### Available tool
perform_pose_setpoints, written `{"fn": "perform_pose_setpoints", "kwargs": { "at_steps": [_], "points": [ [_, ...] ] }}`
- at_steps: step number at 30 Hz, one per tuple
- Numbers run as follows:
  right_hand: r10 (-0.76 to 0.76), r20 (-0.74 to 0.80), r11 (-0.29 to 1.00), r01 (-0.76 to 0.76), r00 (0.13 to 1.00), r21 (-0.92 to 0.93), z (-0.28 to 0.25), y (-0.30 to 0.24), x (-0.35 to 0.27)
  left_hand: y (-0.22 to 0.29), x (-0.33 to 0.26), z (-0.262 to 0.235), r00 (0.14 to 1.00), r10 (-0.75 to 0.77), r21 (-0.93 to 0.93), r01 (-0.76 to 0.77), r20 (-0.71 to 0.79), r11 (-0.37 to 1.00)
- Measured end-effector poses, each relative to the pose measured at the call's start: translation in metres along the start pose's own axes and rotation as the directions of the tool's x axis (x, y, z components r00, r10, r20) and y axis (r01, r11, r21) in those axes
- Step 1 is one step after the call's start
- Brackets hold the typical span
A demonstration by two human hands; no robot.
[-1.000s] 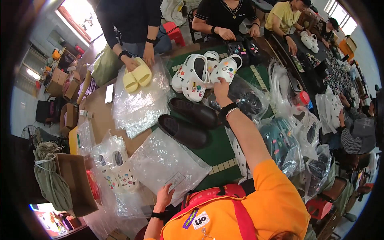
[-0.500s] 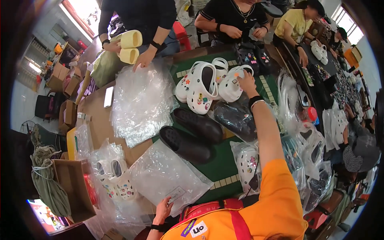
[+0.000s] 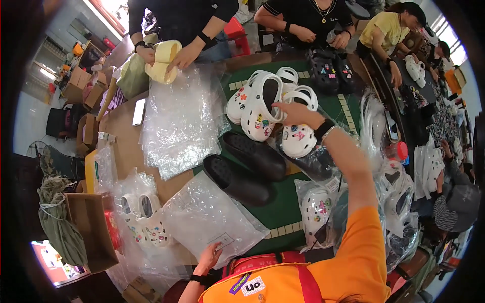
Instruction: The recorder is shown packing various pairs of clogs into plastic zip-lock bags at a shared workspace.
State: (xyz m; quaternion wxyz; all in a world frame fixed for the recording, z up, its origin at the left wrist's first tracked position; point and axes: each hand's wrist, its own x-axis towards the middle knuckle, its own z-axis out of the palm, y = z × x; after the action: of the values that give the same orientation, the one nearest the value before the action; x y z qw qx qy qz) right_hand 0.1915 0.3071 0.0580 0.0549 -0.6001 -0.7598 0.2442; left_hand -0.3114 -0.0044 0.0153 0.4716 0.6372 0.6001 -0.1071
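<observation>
At the lower middle, my left hand has its fingertips closed on the near edge of a clear plastic bag, which lies flat. My right hand reaches far across the table, its fingers bent at the strap side of a white clog with colourful charms. Below that hand a second white clog stands toe toward me. More of the white clogs stand just behind and to the left. Two plain black clogs lie between my hands, beside the bag.
A stack of clear bags lies at the far left, beside a phone. Bagged clogs sit at the right, others at the left. A person across holds yellow slippers. Charmed black clogs stand at the back.
My right hand has moved left from one white clog to the neighbouring one. The first clog now stands turned, toe toward me. My left hand has shifted slightly at the bag.
</observation>
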Motion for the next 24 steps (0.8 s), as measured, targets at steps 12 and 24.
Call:
{"fn": "perform_pose_setpoints", "kwargs": {
  "at_steps": [12,24],
  "points": [
    [0.253,-0.143,0.915,-0.284,0.957,-0.287,0.026,-0.043,0.014,-0.001,0.002,0.015,0.992,0.094,-0.067,-0.1,-0.081,0.993],
    [-0.145,-0.045,0.952,0.127,0.988,-0.28,-0.034,-0.123,-0.098,0.041,0.001,-0.016,0.879,0.232,-0.089,-0.293,-0.417,0.952]
  ]
}}
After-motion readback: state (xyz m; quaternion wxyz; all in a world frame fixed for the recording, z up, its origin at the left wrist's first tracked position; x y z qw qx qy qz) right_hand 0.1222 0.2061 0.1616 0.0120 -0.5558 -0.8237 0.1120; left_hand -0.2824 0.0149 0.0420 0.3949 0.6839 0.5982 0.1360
